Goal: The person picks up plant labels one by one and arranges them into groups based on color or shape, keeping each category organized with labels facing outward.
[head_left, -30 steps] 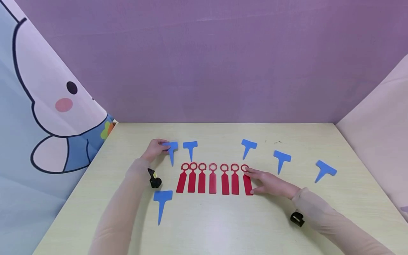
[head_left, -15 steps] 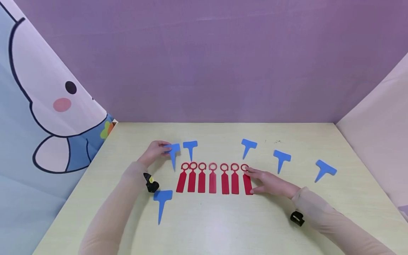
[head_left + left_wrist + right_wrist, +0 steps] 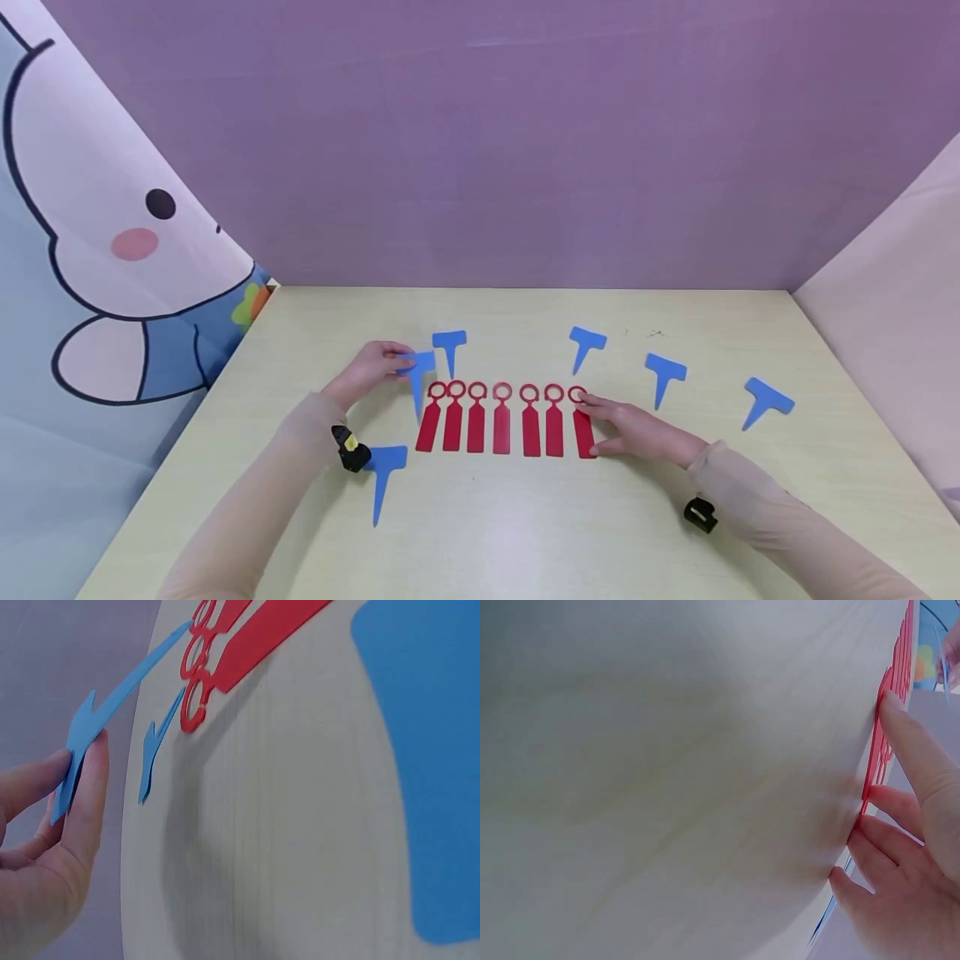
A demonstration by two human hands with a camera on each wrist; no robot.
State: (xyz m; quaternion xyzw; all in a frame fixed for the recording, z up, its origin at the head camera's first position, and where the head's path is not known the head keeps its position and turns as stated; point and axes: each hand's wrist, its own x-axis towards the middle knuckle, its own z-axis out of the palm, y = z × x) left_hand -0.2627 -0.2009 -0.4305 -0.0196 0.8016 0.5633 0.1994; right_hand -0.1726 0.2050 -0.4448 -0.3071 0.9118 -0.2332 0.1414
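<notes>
My left hand [image 3: 372, 371] pinches the head of a blue T-shaped plant label [image 3: 422, 365] between thumb and fingers. In the left wrist view this label [image 3: 82, 742] is raised above the table, its pointed stem angled away from the hand. A row of several red ring-topped tags [image 3: 502, 429] lies at mid-table, rings toward the back. The held label's stem is close to the row's left end. My right hand [image 3: 633, 429] rests with spread fingers on the rightmost red tag [image 3: 583, 435], covering part of it; in the right wrist view the fingertips [image 3: 891, 701] touch its edge.
Other blue T-shaped labels lie apart: one [image 3: 450, 340] behind the row's left end, one [image 3: 587, 340] at the back, two [image 3: 665, 370] farther right, and one [image 3: 384, 467] at front left beside my left wrist. A purple backdrop [image 3: 495, 167] rises behind the table [image 3: 525, 533].
My left hand has moved right and toward me with the blue plant label, bringing its stem beside the red row. My right hand has stayed on the rightmost red tag.
</notes>
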